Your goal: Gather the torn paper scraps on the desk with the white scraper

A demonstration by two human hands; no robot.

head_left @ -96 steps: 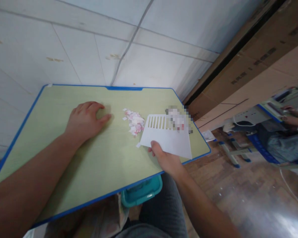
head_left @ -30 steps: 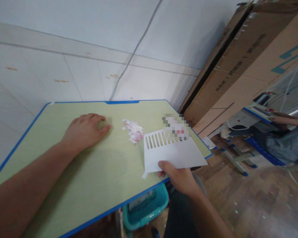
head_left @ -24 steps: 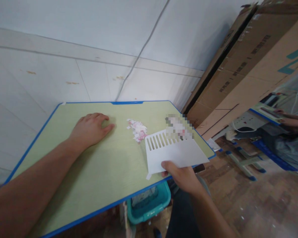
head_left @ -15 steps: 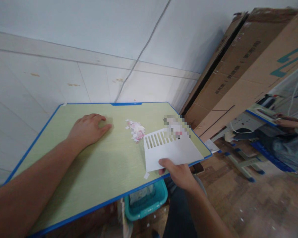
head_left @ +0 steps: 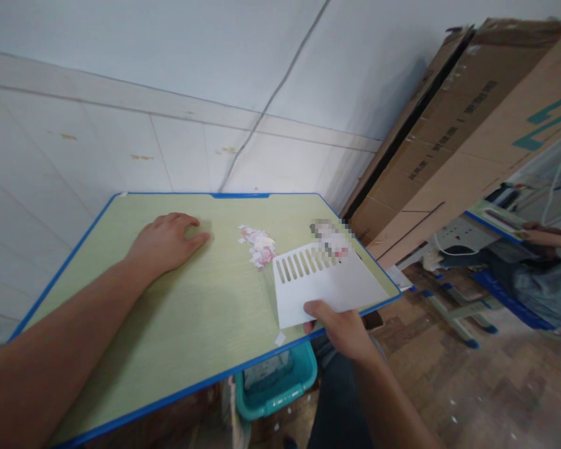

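My left hand [head_left: 168,243] rests on the pale green desk [head_left: 206,337], fingers spread and holding nothing. At the desk's front right, my right hand [head_left: 334,324] grips the near edge of a white sheet with a row of slots [head_left: 303,296], thumb on top and fingers underneath. The sheet is slightly tilted over the desk. A small heap of white and pinkish paper scraps [head_left: 260,246] lies beside the sheet's far left corner, between my hands. One loose paper scrap [head_left: 280,338] sits by the near edge. A pixelated patch covers the sheet's far right part.
Below the desk's front edge is a teal plastic basin [head_left: 275,380]. Tall cardboard boxes [head_left: 421,149] lean against the wall at the right. Another person's arm [head_left: 549,237] shows at a desk farther right. A cable [head_left: 280,81] runs down the wall.
The view has shifted slightly. My left hand stays flat on the desk, and my right hand keeps its hold on the slotted sheet with hardly any movement.
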